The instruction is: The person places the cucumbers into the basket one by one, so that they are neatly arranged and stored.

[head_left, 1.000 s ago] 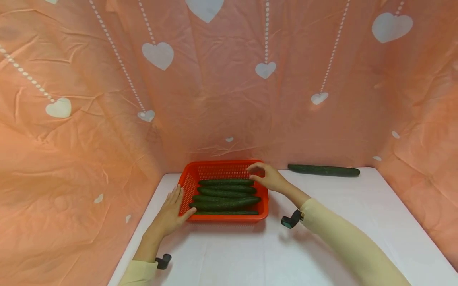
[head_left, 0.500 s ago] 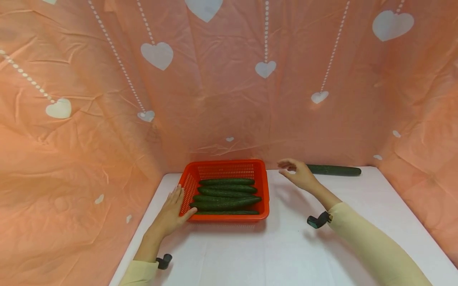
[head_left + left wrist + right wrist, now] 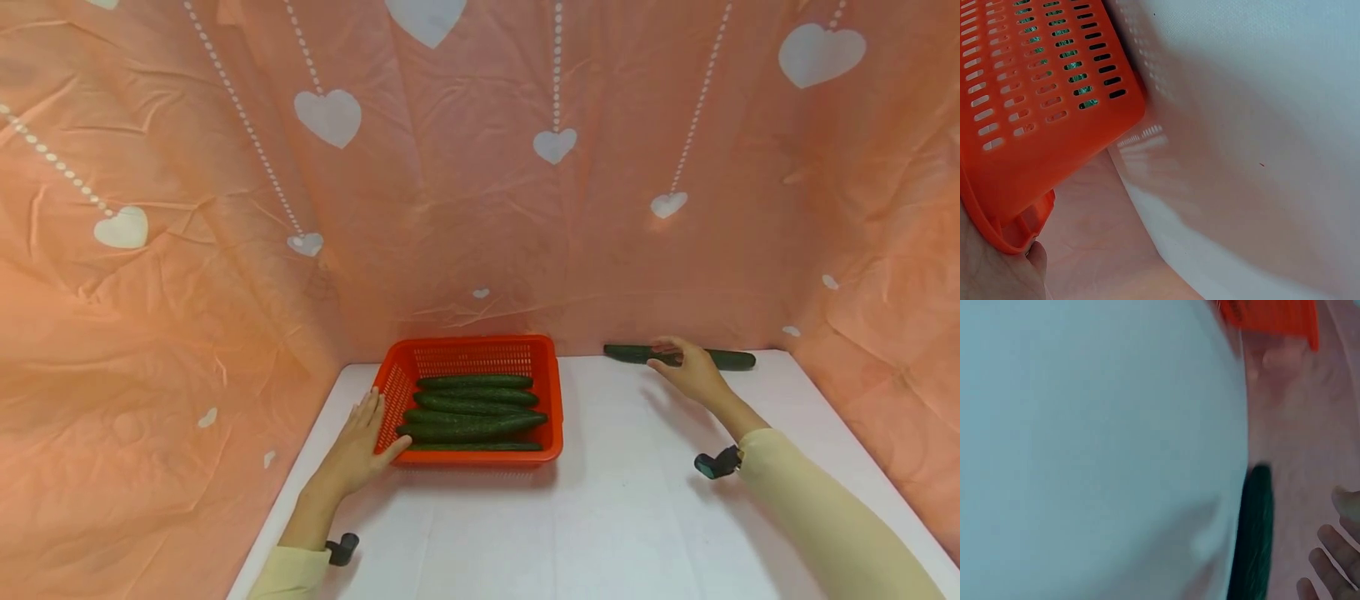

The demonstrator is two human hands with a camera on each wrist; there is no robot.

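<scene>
A red plastic basket [image 3: 480,457] with slotted walls stands at the back of the white table, several cucumbers [image 3: 472,430] lying lengthwise inside. My left hand [image 3: 354,447] rests on its left rim, fingers straight and thumb stretched over the front corner. In the left wrist view part of that hand [image 3: 999,270] shows against the rim of the basket [image 3: 1094,137]. One more cucumber [image 3: 731,360] lies alone along the table's back edge, right of the basket. Over its middle hovers my right hand [image 3: 692,372], fingers spread and loosely bent; in the right wrist view, its fingers [image 3: 1335,550] appear apart from the cucumber [image 3: 1254,534].
A peach-coloured cloth [image 3: 480,208] with white hearts hangs behind the table and down both sides. The white tabletop [image 3: 495,542] stretches in front of the basket and across to the right. Each wrist wears a small black camera [image 3: 716,462].
My right hand has moved right, from the basket's right rim to above the lone cucumber. The left hand, the basket and the cucumbers have stayed in place.
</scene>
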